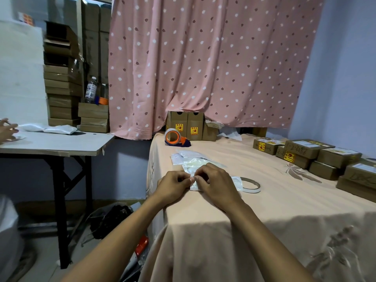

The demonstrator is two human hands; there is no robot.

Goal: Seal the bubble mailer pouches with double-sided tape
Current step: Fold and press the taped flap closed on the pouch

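Peach cloth over the table (pixel 284 210), hanging down its near edge; pink white-dotted curtain (pixel 203 58) behind, lilac wall (pixel 345 78) to the right. Labelled cardboard boxes (pixel 305 151) piled along the right side; orange tape dispenser (pixel 175 137) at the far left corner, before two upright cartons (pixel 187 127). Off to the left, a white folding table (pixel 50 145) with another person's hand (pixel 7 130) at its edge and stacked flat boxes (pixel 63 88) beyond. Near the cloth's left edge, a white bubble mailer pouch (pixel 237 183) lying flat, long axis roughly left to right, left end pinched by left hand (pixel 173 185) and right hand (pixel 215 187), fingers of both curled tight on it. More pouches (pixel 189 157) just beyond; roll of double-sided tape (pixel 251 185) just beside its right end.
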